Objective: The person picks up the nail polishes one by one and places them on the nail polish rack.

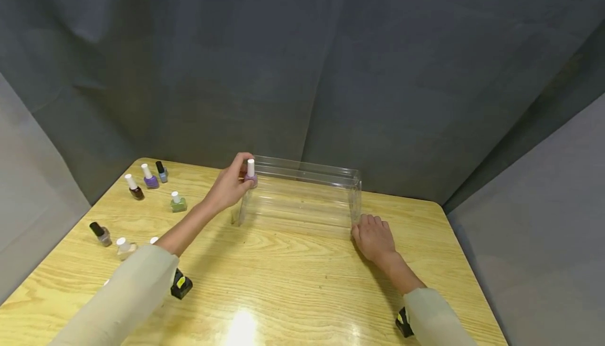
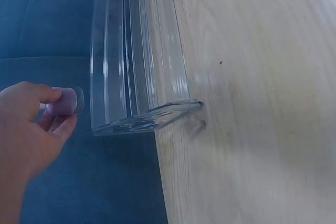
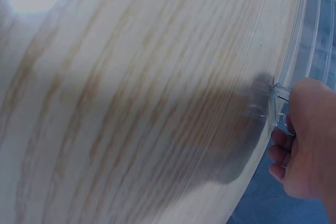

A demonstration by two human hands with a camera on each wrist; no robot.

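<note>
A transparent tiered rack (image 1: pixel 307 182) stands near the back edge of the table. My left hand (image 1: pixel 227 187) pinches a lilac nail polish bottle (image 1: pixel 251 179) with a white cap, held upright by the rack's upper left end. In the left wrist view the lilac bottle (image 2: pixel 65 102) is between thumb and fingers, apart from the rack (image 2: pixel 124 66). My right hand (image 1: pixel 375 238) grips the rack's lower right front corner. Seen from the right wrist, its curled fingers are around the rack's end panel (image 3: pixel 282 103), partly hidden by the hand (image 3: pixel 313 140).
On the left stand several nail polish bottles: dark (image 1: pixel 136 192), purple (image 1: pixel 150 181), blue (image 1: pixel 163 176), green (image 1: pixel 178 206), greyish (image 1: pixel 103 237) and cream (image 1: pixel 125 252). My left sleeve (image 1: pixel 127 293) hides others partly. A dark curtain (image 1: pixel 302 73) hangs behind the wooden table (image 1: pixel 293 293).
</note>
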